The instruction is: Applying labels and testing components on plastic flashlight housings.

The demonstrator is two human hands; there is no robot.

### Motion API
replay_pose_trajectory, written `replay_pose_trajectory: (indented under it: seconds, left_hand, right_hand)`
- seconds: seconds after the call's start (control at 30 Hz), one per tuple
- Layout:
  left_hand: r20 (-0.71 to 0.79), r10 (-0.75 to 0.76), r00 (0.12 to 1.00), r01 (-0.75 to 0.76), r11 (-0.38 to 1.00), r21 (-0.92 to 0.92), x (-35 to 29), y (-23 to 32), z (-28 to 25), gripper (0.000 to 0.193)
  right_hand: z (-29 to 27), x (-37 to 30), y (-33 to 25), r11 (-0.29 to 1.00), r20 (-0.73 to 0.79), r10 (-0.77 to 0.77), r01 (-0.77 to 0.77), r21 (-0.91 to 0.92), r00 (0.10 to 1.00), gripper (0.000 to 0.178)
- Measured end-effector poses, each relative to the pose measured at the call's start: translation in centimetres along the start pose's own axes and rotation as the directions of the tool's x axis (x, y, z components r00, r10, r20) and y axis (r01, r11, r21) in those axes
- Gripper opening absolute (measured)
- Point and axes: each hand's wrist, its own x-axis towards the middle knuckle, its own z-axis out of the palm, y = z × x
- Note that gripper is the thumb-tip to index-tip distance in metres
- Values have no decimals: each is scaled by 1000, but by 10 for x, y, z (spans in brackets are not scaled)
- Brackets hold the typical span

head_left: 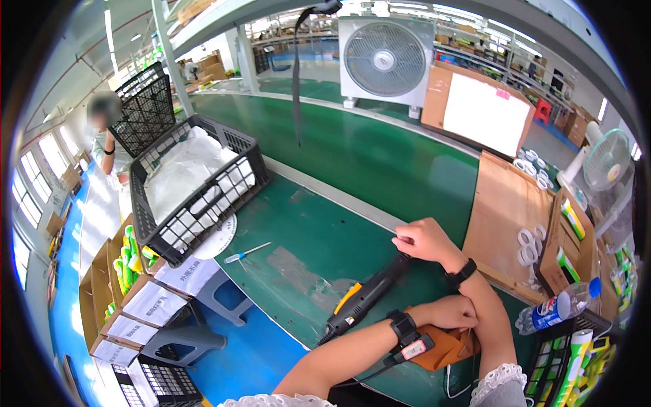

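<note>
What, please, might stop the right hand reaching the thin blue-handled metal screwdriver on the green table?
Likely yes: bare green table lies between the right hand and the blue-handled screwdriver, leftward.

Black electric screwdriver (369, 294) with orange trigger — lying slantwise on green bench, tip under fingers.

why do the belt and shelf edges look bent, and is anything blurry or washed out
Head view: fisheye bends the conveyor belt edge and overhead frame toward the dark rim; the big fan area and white board are washed out by bright light; a distant person's face is blurred; right hand and black power tool look sharp.
</note>
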Motion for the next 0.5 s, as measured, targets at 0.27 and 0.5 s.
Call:
replay_pose_trajectory:
  seconds: [0.27, 0.5]
  left_hand:
    - [23, -66, 998, 66, 998, -6, -1, -1, -3, 36]
    - [-13, -12, 1000, 12, 1000, -21, -2, -2, 1, 38]
  right_hand:
    - [5, 2, 3, 999, -36, -30, 31, 38, 999, 28]
    - [6, -1, 4, 999, -22, -26, 27, 22, 999, 28]
